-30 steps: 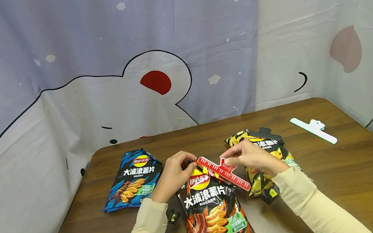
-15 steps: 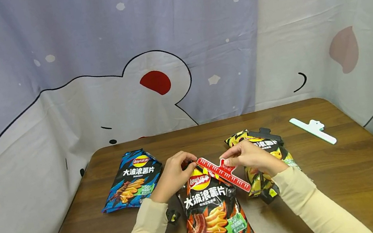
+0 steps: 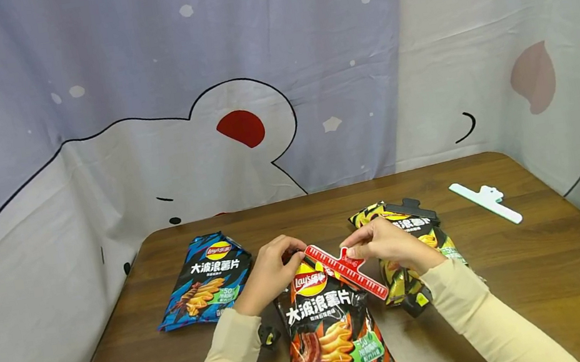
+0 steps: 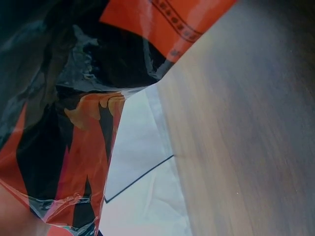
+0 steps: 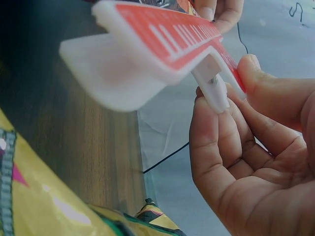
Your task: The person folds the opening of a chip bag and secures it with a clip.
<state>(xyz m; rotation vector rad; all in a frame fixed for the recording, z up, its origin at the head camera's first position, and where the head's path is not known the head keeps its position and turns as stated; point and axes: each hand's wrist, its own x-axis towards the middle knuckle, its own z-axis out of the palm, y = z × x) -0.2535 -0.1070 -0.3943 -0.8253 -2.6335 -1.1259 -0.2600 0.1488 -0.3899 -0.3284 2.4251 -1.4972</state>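
In the head view a black and orange chip bag point(image 3: 328, 333) lies face up at the table's front middle. My left hand point(image 3: 273, 272) pinches its top edge near the left corner; the left wrist view shows the crinkled bag back point(image 4: 83, 123) close up. My right hand point(image 3: 394, 245) pinches the handles of a red and white bag clip point(image 3: 347, 270), which slants across the bag's top right corner. From the right wrist view, the thumb and fingers point(image 5: 246, 157) squeeze those handles and the clip's white jaws gape apart at the near end.
A blue chip bag point(image 3: 206, 280) lies to the left. Behind my right hand a yellow chip bag point(image 3: 430, 239) has a black clip point(image 3: 411, 210) across its top. A white clip point(image 3: 487, 202) rests at the right on the wooden table point(image 3: 543, 267), with a patterned curtain point(image 3: 335, 72) behind.
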